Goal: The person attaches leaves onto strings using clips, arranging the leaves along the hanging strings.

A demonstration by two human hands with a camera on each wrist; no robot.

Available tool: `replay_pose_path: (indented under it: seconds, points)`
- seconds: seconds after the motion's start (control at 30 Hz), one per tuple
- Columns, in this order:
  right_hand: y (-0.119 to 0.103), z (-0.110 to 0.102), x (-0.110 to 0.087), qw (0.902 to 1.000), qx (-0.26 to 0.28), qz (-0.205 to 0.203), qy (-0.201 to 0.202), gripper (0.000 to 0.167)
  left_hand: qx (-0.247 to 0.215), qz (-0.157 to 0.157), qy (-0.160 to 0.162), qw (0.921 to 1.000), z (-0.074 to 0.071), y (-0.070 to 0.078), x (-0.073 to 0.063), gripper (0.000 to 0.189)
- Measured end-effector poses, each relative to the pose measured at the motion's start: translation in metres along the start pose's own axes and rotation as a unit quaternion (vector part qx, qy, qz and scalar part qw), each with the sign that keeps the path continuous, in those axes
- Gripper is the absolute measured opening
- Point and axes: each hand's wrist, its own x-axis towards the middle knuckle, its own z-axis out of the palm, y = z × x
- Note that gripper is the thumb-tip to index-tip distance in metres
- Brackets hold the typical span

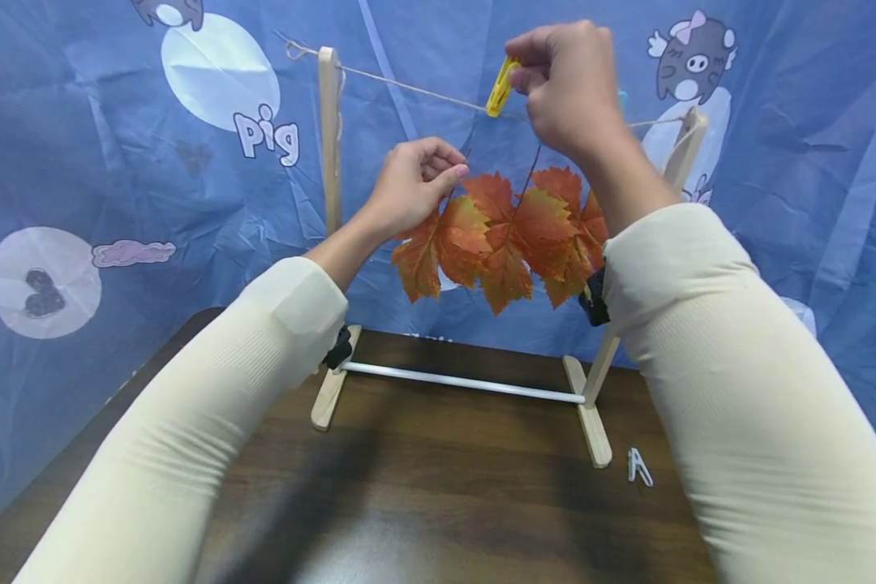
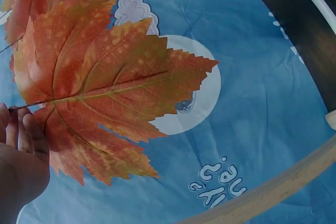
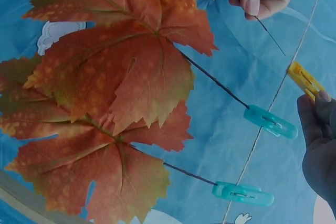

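My left hand pinches the thin dark stem of an orange-red artificial maple leaf, whose blade hangs below the fingers. Between the fingertips of my right hand is a yellow clothespin, its tip at the string. The pinched stem's free end points toward the string, just short of it in the right wrist view. Two more leaves, a nearer leaf and a lower leaf, hang by their stems from a teal clothespin and a second teal clothespin, both on the string.
The string runs between a left wooden post and a right wooden post. A white bar joins their feet on the brown table. A pale clothespin lies at the right. Behind hangs a blue printed cloth.
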Motion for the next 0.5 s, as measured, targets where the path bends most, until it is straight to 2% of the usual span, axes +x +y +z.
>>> replay_pose_path:
  seconds: [0.27, 0.5]
  points:
    - [-0.0011, 0.0031, 0.001, 0.9997, -0.013, 0.001, 0.021, 0.031, -0.01, 0.003, -0.002, 0.9999, 0.0019, 0.0008, -0.0014, 0.019]
    - [-0.0021, 0.0061, -0.0036, 0.9995, -0.023, -0.005, -0.02, 0.033, -0.011, 0.011, 0.001, 0.9999, 0.0031, 0.0006, -0.0023, 0.02]
